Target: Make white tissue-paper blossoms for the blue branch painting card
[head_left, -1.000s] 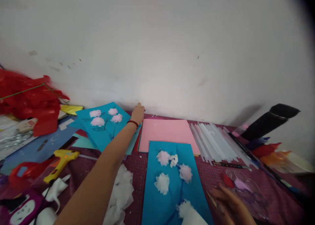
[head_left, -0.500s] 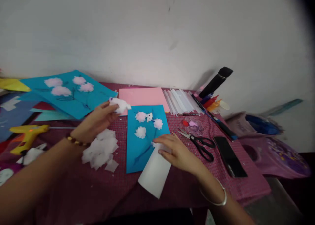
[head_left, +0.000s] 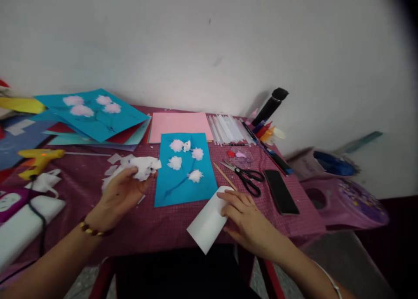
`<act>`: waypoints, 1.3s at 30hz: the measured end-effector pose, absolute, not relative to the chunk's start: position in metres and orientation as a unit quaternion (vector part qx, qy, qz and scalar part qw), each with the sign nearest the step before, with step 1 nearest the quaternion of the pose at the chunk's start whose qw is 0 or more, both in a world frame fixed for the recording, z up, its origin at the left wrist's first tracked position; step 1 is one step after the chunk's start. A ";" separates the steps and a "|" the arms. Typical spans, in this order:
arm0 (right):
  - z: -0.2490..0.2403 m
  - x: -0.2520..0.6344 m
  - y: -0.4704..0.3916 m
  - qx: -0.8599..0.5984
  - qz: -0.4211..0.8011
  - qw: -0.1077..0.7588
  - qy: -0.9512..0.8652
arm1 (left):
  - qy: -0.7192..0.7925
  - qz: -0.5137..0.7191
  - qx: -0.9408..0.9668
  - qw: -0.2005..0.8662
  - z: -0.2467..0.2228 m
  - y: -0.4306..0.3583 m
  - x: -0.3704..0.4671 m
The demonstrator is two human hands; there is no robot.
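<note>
My left hand (head_left: 122,193) is closed on a crumpled white tissue (head_left: 145,166) with small dark smudges, above a pile of white paper pieces (head_left: 114,170). With my right hand (head_left: 244,216) I grip a curled white paper sheet (head_left: 205,225) near the front of the table. Between the hands lies a blue card (head_left: 170,188) bearing a drawn dark stem and several fluffy white and pale pink tissue flowers (head_left: 195,176). The sheet's top is just below the card's lower right corner. Beside it are a thin wooden stick (head_left: 224,174) and black-handled scissors (head_left: 250,177).
At left are a yellow glue gun (head_left: 39,161), a white box-like object (head_left: 24,229) with a black cable, and another blue flower card (head_left: 126,118). Pink paper (head_left: 179,124), clear glue sticks (head_left: 228,129), a paint palette (head_left: 241,157) and a phone (head_left: 281,192) lie behind and right.
My right hand has moved off the card with the white sheet, and a white flower shows on the stem there. My left hand has come down and nearer with the tissue. The view has shifted.
</note>
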State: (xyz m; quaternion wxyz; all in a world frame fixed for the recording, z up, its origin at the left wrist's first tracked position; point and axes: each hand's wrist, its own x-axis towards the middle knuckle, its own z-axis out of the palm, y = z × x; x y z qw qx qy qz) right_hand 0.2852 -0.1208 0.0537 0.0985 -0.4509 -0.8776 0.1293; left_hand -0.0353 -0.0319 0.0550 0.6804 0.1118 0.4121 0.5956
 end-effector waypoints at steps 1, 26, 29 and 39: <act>0.049 0.291 -0.127 -0.456 0.121 0.096 -0.877 | 0.415 0.596 0.109 0.679 0.053 -0.036 -0.033; 0.022 0.268 -0.143 -0.513 0.307 0.165 -0.785 | 0.460 0.483 0.032 0.744 0.037 -0.124 0.007; 0.012 0.259 -0.141 -0.547 0.339 0.183 -0.743 | 0.458 0.459 0.024 0.761 0.032 -0.127 0.010; 0.022 0.253 -0.113 -0.556 0.375 0.226 -0.706 | 0.444 0.479 0.009 0.757 0.029 -0.111 0.001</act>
